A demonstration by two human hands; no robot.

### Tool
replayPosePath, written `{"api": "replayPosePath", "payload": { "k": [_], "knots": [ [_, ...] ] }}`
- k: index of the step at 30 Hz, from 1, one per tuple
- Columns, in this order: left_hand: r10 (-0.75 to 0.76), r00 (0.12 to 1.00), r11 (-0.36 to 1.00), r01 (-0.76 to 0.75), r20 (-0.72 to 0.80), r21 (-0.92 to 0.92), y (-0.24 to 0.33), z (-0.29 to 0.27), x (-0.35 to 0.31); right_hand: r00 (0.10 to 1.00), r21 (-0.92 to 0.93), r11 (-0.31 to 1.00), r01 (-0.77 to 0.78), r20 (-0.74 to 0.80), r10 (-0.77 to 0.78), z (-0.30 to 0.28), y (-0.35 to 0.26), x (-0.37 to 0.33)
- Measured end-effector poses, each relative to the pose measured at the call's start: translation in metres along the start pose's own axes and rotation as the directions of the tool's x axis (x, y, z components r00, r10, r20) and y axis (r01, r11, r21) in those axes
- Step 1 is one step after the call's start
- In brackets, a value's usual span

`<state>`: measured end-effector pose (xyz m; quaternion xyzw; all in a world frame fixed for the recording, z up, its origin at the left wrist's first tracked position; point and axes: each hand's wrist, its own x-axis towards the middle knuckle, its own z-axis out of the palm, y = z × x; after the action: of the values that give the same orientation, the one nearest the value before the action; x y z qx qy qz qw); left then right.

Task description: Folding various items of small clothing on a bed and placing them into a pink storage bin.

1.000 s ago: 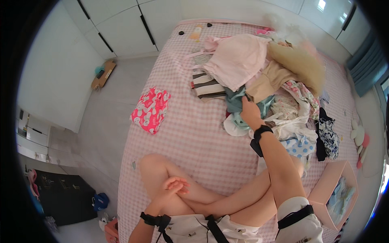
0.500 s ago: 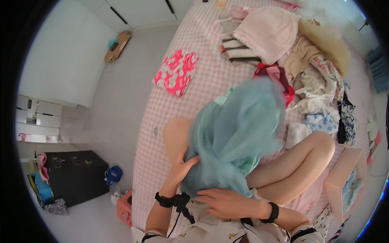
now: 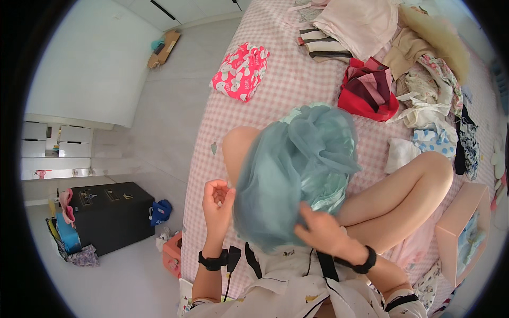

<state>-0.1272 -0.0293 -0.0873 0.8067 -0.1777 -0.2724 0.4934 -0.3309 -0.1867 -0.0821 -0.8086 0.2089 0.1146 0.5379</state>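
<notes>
A blue-green tulle garment (image 3: pixel 275 175) with shiny satin parts lies bunched over my lap, its sheer layers heaped up. Just off its left edge is my left hand (image 3: pixel 216 204), fingers loosely curled, thumb apart and nothing in it. Over the garment's lower right side is my right hand (image 3: pixel 324 232), slightly blurred. Its thumb and forefinger are apart, and no cloth shows gripped between them; whether the fingertips touch the tulle is hard to make out. My bent legs (image 3: pixel 397 204) show on both sides of the garment.
On the pink checked bed (image 3: pixel 297 79) lie a folded pink rabbit-print cloth (image 3: pixel 241 71), a red and maroon bundle (image 3: pixel 368 90) and a clothes heap (image 3: pixel 424 79). A pink box (image 3: pixel 448 233) with pale blue fabric stands at right. A black cabinet (image 3: pixel 114 217) stands on the floor left.
My left hand has come off the garment to its left. The right hand has moved up and right over the tulle. The raised garment has settled lower, uncovering more of the red bundle.
</notes>
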Motion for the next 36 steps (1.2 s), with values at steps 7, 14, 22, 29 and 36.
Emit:
{"api": "replayPosePath", "payload": {
  "k": [7, 14, 22, 29, 36],
  "knots": [
    [-0.011, 0.947, 0.976, -0.059, 0.32, 0.207, 0.044, 0.003, -0.008, 0.754, 0.116, 0.756, 0.645, 0.07, -0.654, 0.053, -0.033, 0.01],
    [-0.188, 0.947, 0.982, 0.175, 0.262, 0.073, -0.003, -0.033, -0.01, 0.752, -0.329, 0.9, 0.285, -0.506, -0.423, -0.052, 0.001, 0.052],
    [-0.198, 0.929, 0.904, 0.049, 0.312, 0.425, 0.013, -0.01, -0.011, 0.897, 0.089, 0.989, -0.122, -0.416, 0.148, -0.072, 0.067, 0.102],
    [0.29, 0.914, 0.923, -0.189, -0.284, 0.334, 0.062, -0.072, 0.044, 0.502, 0.328, 0.812, 0.483, -0.863, 0.05, -0.176, 0.034, 0.074],
    [0.32, 0.929, 0.93, -0.346, -0.186, -0.126, 0.114, -0.139, 0.018, 0.449, 0.234, 0.94, 0.25, -0.888, 0.101, -0.221, 0.095, -0.05]
  ]
}}
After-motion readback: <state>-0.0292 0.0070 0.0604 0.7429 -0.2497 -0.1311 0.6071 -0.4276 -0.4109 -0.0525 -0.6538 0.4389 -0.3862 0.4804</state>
